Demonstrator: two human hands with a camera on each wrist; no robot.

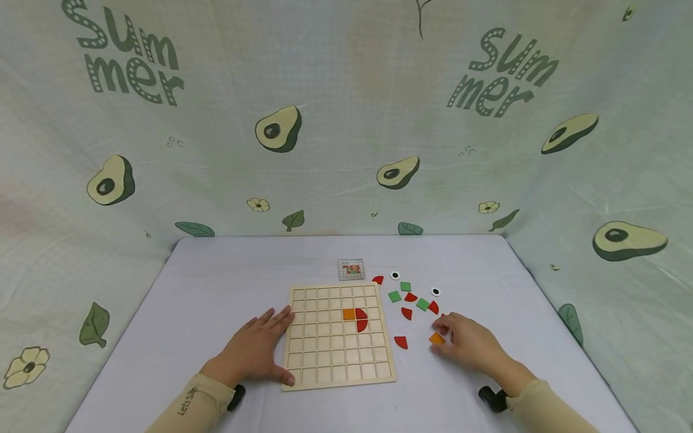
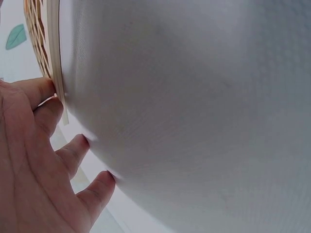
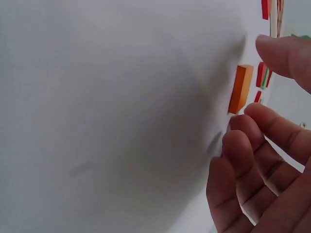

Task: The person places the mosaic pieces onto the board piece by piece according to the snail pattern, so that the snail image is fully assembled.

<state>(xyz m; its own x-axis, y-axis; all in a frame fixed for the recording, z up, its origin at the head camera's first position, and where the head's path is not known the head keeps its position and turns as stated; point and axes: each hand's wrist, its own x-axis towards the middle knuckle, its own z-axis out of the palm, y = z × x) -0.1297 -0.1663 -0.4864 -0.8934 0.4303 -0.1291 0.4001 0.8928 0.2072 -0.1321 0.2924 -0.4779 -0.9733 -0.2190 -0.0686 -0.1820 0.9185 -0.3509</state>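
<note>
A light wooden grid board lies on the table, bearing an orange square tile with two red quarter-circle tiles to its right. My left hand rests at the board's left side, thumb on the lower left corner and fingers spread along the edge. In the left wrist view, fingertips touch the board's rim. Right of the board, my right hand is around a loose orange square tile. Its thumb stands apart from this tile in the right wrist view, with the curved fingers close beside it.
Several loose red quarter-circle tiles and green tiles are scattered right of the board. Two white discs with black centres lie among them. Behind the board is a small picture card. A patterned cloth hangs behind the table.
</note>
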